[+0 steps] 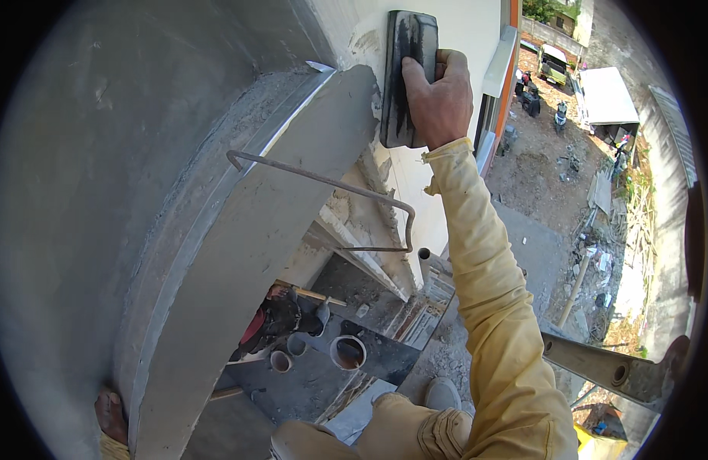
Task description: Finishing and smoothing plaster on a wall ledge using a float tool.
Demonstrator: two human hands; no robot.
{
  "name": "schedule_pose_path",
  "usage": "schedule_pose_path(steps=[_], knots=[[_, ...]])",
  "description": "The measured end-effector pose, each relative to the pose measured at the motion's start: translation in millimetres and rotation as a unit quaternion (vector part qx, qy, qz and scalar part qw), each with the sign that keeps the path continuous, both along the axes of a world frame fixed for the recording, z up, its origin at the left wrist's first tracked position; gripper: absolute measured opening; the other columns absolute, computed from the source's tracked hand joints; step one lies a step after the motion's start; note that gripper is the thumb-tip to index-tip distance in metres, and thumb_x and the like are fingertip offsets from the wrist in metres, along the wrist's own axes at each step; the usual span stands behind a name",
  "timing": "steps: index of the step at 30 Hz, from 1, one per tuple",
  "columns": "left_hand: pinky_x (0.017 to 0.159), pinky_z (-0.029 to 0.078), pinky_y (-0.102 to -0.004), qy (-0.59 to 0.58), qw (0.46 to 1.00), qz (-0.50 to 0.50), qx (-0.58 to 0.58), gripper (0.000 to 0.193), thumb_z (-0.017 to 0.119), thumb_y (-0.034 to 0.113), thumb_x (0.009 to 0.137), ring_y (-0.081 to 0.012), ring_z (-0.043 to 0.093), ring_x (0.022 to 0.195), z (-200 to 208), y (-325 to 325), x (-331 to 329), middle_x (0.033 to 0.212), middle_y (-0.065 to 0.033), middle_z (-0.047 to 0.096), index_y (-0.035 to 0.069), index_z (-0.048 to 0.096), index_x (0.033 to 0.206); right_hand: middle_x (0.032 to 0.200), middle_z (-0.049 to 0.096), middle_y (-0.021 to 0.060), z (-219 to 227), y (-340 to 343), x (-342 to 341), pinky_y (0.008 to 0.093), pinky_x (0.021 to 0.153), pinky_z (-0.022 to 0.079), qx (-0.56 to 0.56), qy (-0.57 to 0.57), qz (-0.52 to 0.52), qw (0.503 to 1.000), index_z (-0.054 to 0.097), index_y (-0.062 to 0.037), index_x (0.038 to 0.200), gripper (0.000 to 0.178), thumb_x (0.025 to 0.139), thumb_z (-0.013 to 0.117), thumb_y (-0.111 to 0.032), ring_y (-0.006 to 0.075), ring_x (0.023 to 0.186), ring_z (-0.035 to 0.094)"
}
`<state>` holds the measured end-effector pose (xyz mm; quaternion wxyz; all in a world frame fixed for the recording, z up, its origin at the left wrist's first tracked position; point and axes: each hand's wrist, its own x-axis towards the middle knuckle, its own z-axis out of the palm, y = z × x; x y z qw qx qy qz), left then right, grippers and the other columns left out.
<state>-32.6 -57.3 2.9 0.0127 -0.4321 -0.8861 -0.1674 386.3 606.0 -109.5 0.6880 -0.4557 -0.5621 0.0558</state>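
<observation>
In my right hand [444, 98] is a dark rectangular plastering float [410, 46] smeared with grey, my thumb over its near side. It is up against the wall corner at the far end of a freshly plastered grey beam face [254, 222]. A thin, pale straightedge strip [216, 211] runs along the beam's upper edge. A bent steel rod [323, 179] hooks over that edge and spans the face. At the lower left, my left hand [110, 414] is closed on the edge of the beam, its fingers only partly in view.
Far below is a floor with buckets [348, 352], a person [281, 318] bending there, and loose boards [427, 314]. A metal bar with holes [599, 368] crosses at the right. A white wall [469, 31] rises ahead. Outside are a parked truck [553, 65] and rubble.
</observation>
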Motion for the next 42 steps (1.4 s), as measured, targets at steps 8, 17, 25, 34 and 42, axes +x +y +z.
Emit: schedule_pose_path(steps=[8, 17, 25, 34, 42], knots=[[0.059, 0.030, -0.0416, 0.014, 0.999, -0.021, 0.033, 0.053, 0.044, 0.047, 0.105, -0.0255, 0.038, 0.060, -7, -6, -2, 0.063, -0.0133, 0.037, 0.003, 0.044, 0.076, 0.085, 0.068, 0.0136, -7, -55, -12, 0.0321, 0.070, 0.052, -0.105, 0.158, 0.351, 0.917, 0.058, 0.0094, 0.108, 0.049, 0.087, 0.074, -0.032, 0.0173, 0.076, 0.064], [0.059, 0.040, -0.0282, 0.037, 0.999, -0.019, 0.015, 0.056, 0.051, 0.059, 0.101, -0.0089, 0.044, 0.066, 1, 16, 12, 0.071, -0.0003, 0.050, 0.007, 0.046, 0.081, 0.092, 0.070, 0.0267, 25, 21, 4, 0.0424, 0.082, 0.055, -0.070, 0.077, 0.148, 0.983, 0.057, 0.0105, 0.108, 0.055, 0.084, 0.074, -0.037, 0.0396, 0.090, 0.070], [0.060, 0.038, -0.0305, 0.054, 0.998, -0.021, -0.037, 0.061, 0.047, 0.062, 0.102, -0.0104, 0.042, 0.069, 10, 24, 23, 0.071, -0.0013, 0.047, 0.005, 0.047, 0.080, 0.107, 0.061, 0.0195, -69, -65, 11, 0.0421, 0.084, 0.052, 0.042, 0.009, 0.246, 0.968, 0.061, 0.0003, 0.118, 0.041, 0.082, 0.076, -0.013, 0.0338, 0.094, 0.061], [0.061, 0.040, -0.0323, 0.048, 0.998, 0.002, -0.031, 0.065, 0.048, 0.067, 0.099, -0.0118, 0.042, 0.069, 14, 32, 35, 0.069, -0.0035, 0.046, 0.005, 0.043, 0.078, 0.104, 0.059, 0.0143, -70, -82, -18, 0.0404, 0.081, 0.051, 0.091, -0.028, 0.218, 0.971, 0.065, -0.0061, 0.126, 0.052, 0.075, 0.077, -0.005, 0.0310, 0.094, 0.058], [0.066, 0.049, -0.0313, -0.003, 0.999, 0.019, -0.026, 0.067, 0.050, 0.068, 0.097, -0.0132, 0.055, 0.071, 12, 20, 23, 0.074, -0.0060, 0.059, 0.002, 0.051, 0.085, 0.103, 0.060, 0.0159, -41, -53, -17, 0.0407, 0.083, 0.051, 0.100, -0.006, 0.142, 0.985, 0.064, -0.0048, 0.123, 0.045, 0.080, 0.074, -0.011, 0.0326, 0.094, 0.060]])
